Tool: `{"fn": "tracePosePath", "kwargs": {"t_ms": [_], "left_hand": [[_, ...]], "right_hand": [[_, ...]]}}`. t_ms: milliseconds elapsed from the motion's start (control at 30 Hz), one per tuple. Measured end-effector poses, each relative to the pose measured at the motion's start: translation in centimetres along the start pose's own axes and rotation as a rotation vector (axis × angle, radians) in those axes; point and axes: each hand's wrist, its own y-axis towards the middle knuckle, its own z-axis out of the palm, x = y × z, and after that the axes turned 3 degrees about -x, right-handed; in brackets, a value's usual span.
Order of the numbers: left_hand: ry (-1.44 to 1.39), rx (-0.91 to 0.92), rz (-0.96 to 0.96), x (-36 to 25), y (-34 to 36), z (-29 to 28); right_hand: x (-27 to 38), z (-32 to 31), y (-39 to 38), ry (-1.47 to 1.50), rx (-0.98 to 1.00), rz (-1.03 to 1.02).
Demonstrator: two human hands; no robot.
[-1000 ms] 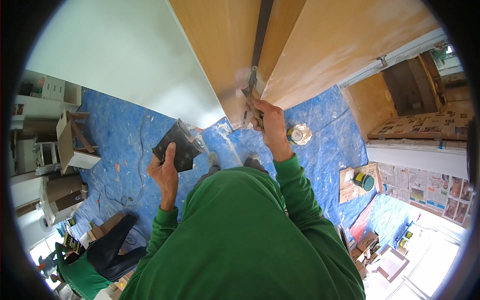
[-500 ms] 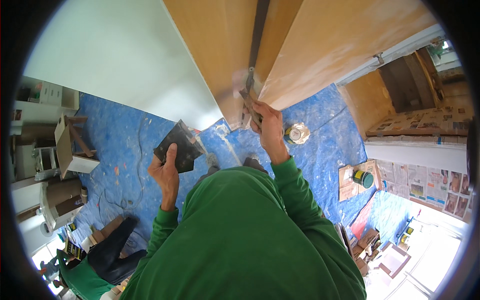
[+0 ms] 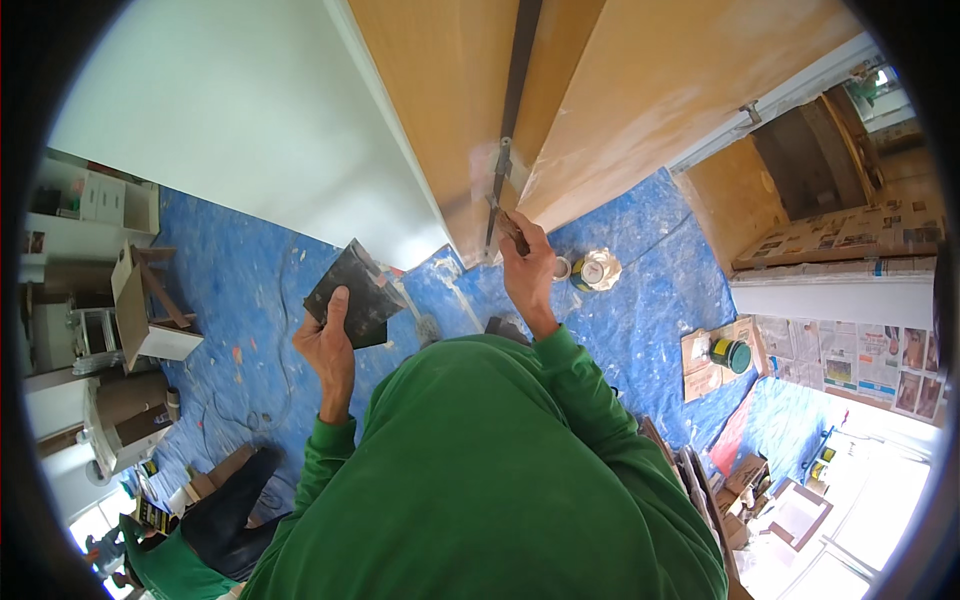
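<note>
My left hand [image 3: 328,335] grips a flat black filler plate [image 3: 355,290], thumb on top, held above the floor left of my feet. In my closed right hand [image 3: 530,265] is a putty knife [image 3: 510,228] with a brown handle, mostly covered by the fingers. It is close against a tall wooden panel [image 3: 470,190], beside a dark vertical strip [image 3: 518,70]; whether its blade touches cannot be made out. To the panel's left rises a smooth white panel [image 3: 230,120], and to its right a wooden one with pale smears [image 3: 640,110].
Blue sheeting [image 3: 640,300] covers the floor. An open can [image 3: 592,272] stands right of my right hand; another can with a green lid [image 3: 733,355] is on cardboard farther right. Newspaper-covered shelving [image 3: 830,235] lines the right. Another person [image 3: 190,550] bends down at lower left.
My right hand has drawn slightly down and toward me with the putty knife, which now covers less of the dark strip. The left hand stays nearly in place.
</note>
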Motion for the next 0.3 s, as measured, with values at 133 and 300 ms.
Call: {"fn": "tracePosePath", "kwargs": {"t_ms": [133,300], "left_hand": [[0.052,0.018,-0.066,-0.8,0.2,-1.1],[-0.244,0.063,-0.264,-1.7,1.7,-0.8]], "right_hand": [[0.9,0.6,-0.1,-0.028,0.007,0.078],[2.6,-1.5,-2.5,0.142,0.015,0.239]]}}
